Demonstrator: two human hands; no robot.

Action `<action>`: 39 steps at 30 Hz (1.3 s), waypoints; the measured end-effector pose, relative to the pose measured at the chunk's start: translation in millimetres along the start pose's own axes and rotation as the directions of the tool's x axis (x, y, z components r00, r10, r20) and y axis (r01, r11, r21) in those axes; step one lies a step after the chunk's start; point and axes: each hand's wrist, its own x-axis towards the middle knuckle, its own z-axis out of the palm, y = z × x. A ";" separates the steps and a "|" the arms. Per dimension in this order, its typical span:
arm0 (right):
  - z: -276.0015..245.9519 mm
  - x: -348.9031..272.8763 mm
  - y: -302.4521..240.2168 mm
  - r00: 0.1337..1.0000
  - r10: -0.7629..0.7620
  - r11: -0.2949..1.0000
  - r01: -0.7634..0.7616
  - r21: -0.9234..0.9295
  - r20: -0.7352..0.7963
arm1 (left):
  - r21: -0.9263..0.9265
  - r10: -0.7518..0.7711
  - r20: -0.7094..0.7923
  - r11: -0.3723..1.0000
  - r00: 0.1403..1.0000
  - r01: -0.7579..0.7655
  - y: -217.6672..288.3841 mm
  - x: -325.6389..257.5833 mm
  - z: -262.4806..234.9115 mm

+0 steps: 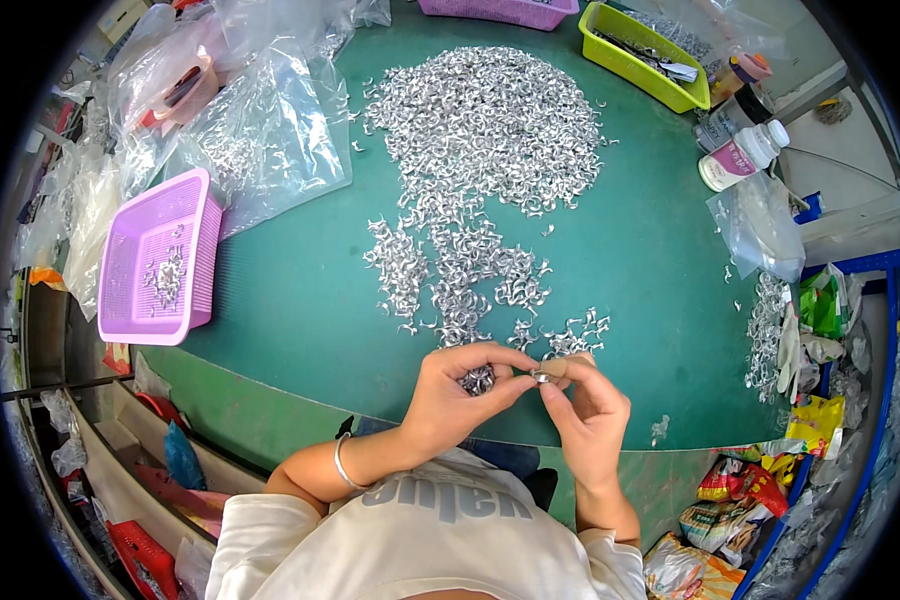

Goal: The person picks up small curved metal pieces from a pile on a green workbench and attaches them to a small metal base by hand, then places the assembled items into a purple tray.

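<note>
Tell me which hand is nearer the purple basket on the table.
Left. The left hand is nearer the purple basket, which lies up and to its left; the right hand is beyond it, further right.

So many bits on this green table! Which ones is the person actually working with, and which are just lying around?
In use:
- left hand, cupping small silver metal pieces
- right hand, pinching one metal piece
- big heap of metal pieces
- purple basket holding a few pieces

Lying about:
- green tray
- white bottle
- clear plastic bags
</note>
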 end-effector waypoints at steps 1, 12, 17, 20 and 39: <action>0.4 0.1 -1.3 0.999 -0.053 0.997 0.053 -0.062 -0.008 | -0.017 -0.020 0.006 1.000 1.000 0.020 0.9 -0.3 -0.2; 4.4 -3.7 -3.7 0.996 -0.054 0.999 0.053 -0.004 -0.070 | 0.002 0.025 0.023 1.000 0.999 -0.025 5.1 -3.3 -0.4; 4.4 -2.7 -4.5 0.989 -0.137 0.986 0.131 -0.102 -0.053 | -0.014 0.017 0.055 1.000 0.998 -0.017 8.0 -4.1 -2.9; 4.7 -3.4 -5.1 0.987 -0.150 0.984 0.143 -0.106 -0.059 | 0.026 0.071 0.055 0.997 0.996 -0.072 6.6 -3.7 -2.9; -0.3 -5.1 -1.8 0.989 -0.136 0.990 0.133 -0.051 -0.062 | -0.192 -0.304 0.203 0.920 0.931 0.342 8.1 -2.9 -3.9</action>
